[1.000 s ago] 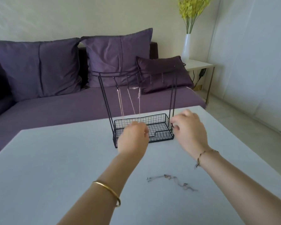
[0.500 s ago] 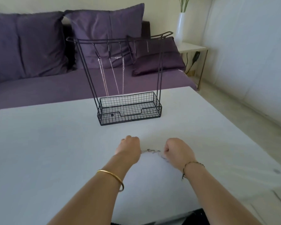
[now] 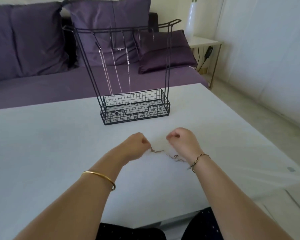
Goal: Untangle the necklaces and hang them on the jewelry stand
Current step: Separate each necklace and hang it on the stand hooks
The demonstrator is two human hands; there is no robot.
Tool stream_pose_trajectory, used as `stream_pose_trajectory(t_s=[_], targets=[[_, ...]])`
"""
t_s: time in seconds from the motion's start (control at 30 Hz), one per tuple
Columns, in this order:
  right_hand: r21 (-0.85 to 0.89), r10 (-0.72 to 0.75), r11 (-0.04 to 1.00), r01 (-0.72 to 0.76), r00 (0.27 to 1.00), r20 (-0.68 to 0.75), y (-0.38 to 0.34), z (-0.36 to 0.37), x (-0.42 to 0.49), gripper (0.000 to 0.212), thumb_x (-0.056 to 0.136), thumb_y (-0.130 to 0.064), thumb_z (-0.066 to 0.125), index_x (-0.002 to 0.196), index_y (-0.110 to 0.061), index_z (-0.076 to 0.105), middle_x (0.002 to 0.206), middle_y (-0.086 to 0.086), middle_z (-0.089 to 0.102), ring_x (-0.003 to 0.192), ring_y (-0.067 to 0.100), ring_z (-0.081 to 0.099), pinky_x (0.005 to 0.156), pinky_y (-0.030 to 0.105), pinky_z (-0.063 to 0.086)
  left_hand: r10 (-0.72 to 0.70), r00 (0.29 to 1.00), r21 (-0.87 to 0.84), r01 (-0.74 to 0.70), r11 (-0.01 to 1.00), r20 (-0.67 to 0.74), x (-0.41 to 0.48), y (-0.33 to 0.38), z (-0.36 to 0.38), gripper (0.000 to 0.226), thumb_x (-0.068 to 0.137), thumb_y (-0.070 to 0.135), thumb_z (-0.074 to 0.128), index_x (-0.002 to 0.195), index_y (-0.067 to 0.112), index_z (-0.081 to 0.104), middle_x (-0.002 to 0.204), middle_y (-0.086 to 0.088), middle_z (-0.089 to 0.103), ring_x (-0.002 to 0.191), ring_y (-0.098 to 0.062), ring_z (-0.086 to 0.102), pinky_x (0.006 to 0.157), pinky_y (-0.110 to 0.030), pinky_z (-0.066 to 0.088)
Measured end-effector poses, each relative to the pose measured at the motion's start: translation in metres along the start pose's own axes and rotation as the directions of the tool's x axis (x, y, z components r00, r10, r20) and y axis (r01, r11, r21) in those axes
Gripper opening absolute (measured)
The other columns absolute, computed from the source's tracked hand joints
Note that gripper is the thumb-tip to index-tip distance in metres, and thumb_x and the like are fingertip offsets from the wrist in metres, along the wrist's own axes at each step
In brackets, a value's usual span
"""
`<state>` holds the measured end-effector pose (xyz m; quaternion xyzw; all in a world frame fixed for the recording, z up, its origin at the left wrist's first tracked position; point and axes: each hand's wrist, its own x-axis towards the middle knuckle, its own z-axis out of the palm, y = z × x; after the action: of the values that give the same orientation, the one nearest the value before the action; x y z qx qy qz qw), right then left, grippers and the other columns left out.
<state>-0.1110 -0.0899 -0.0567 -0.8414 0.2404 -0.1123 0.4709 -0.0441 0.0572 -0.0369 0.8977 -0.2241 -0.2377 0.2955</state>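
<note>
light: soft daylight, bright at right | shadows: faint | blur: slight overall | edges: wide-angle bending

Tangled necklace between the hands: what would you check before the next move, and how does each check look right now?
1. Left hand pinches the tangled necklace: ok.
2. Right hand holds a strand: cannot tell; its fingers are curled, but the chain is too fine to see there.
3. Knot undone: not ok; the chain lies bunched on the table.
4. Free hooks on the jewelry stand: ok, two at the right end are bare.
5. Hung necklaces clear of both hands: ok.
</note>
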Motion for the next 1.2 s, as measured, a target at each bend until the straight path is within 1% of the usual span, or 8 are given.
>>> stream_pose_trajectory(t_s=[0.1,0.2,0.27,0.43,0.57,0.83,0.97,1.2], targets=[[0.31,0.053,0.947,-0.08,0.994,0.096,-0.01,-0.001,-0.001,0.028,0.087,0.0,0.042,0.079,-0.015,0.065,0.076,0.0,0.069,0.083,0.018,0.062,0.077,0.024,0.046,0.009,0.999,-0.413,0.009,0.911,0.042,-0.012,0.014,-0.018,0.014,0.095,0.009,0.05,0.082,0.01,0.054,0.095,-0.008,0.067,0.091,-0.018,0.063,0.086,-0.033,0.05],[0.419,0.066,0.892,-0.17,0.966,0.25,-0.021,0.0,-0.005,0.026,0.089,-0.007,0.042,0.088,-0.013,0.067,0.079,0.004,0.074,0.09,0.02,0.068,0.092,0.029,0.046,0.039,0.998,-0.529,-0.012,0.849,0.04,-0.019,0.022,-0.028,0.015,0.095,0.006,0.049,0.081,0.008,0.054,0.079,-0.006,0.063,0.08,-0.017,0.062,0.085,-0.033,0.051],[0.468,0.059,0.858,-0.213,0.945,0.323,-0.028,0.003,-0.007,0.027,0.09,-0.011,0.041,0.093,-0.009,0.068,0.08,0.007,0.073,0.086,0.021,0.069,0.095,0.034,0.047,0.038,0.999,-0.572,-0.025,0.82,0.01,-0.021,0.025,-0.032,0.016,0.094,0.005,0.049,0.079,0.007,0.054,0.075,-0.006,0.059,0.074,-0.017,0.06,0.081,-0.032,0.053],[0.523,0.032,0.811,-0.263,0.912,0.409,-0.044,0.004,-0.013,0.02,0.09,-0.011,0.047,0.084,-0.005,0.065,0.072,0.01,0.064,0.065,0.024,0.064,0.082,0.037,0.049,0.043,0.993,-0.569,-0.098,0.817,-0.109,-0.021,0.027,-0.038,0.016,0.092,0.008,0.055,0.077,0.01,0.057,0.073,-0.003,0.063,0.071,-0.013,0.06,0.077,-0.029,0.053],[0.519,0.0,0.834,-0.188,0.94,0.341,-0.041,0.003,-0.013,0.013,0.088,-0.01,0.056,0.083,-0.004,0.066,0.068,0.006,0.059,0.054,0.019,0.052,0.062,0.031,0.048,0.003,0.985,-0.545,-0.096,0.833,-0.17,-0.019,0.02,-0.044,0.007,0.09,0.008,0.06,0.083,0.009,0.061,0.077,-0.002,0.069,0.065,-0.008,0.065,0.067,-0.022,0.055],[0.493,0.05,0.864,-0.103,0.992,0.119,-0.038,0.002,-0.007,0.016,0.083,-0.015,0.064,0.068,-0.013,0.066,0.074,0.002,0.061,0.05,0.015,0.043,0.055,0.029,0.035,-0.04,0.999,-0.584,0.024,0.811,-0.015,-0.02,0.015,-0.047,0.015,0.087,-0.005,0.06,0.096,0.006,0.062,0.087,-0.008,0.074,0.074,-0.012,0.07,0.067,-0.023,0.057],[0.492,0.063,0.862,-0.126,0.988,0.142,-0.04,-0.001,-0.007,0.02,0.087,-0.02,0.061,0.067,-0.014,0.062,0.068,-0.001,0.061,0.049,0.014,0.04,0.05,0.025,0.032,-0.06,0.998,-0.588,0.057,0.807,0.014,-0.021,0.017,-0.047,0.02,0.086,-0.007,0.06,0.099,0.009,0.061,0.087,-0.007,0.074,0.076,-0.013,0.071,0.069,-0.025,0.058],[0.368,0.026,0.924,-0.1,0.98,0.198,-0.042,0.0,-0.013,0.03,0.086,-0.036,0.064,0.065,-0.016,0.071,0.059,-0.007,0.05,0.05,0.006,0.034,0.049,0.021,0.022,-0.125,0.992,-0.73,0.095,0.677,0.013,-0.018,0.02,-0.048,0.021,0.089,-0.005,0.055,0.104,0.007,0.062,0.088,-0.009,0.07,0.083,-0.019,0.069,0.069,-0.03,0.057]])
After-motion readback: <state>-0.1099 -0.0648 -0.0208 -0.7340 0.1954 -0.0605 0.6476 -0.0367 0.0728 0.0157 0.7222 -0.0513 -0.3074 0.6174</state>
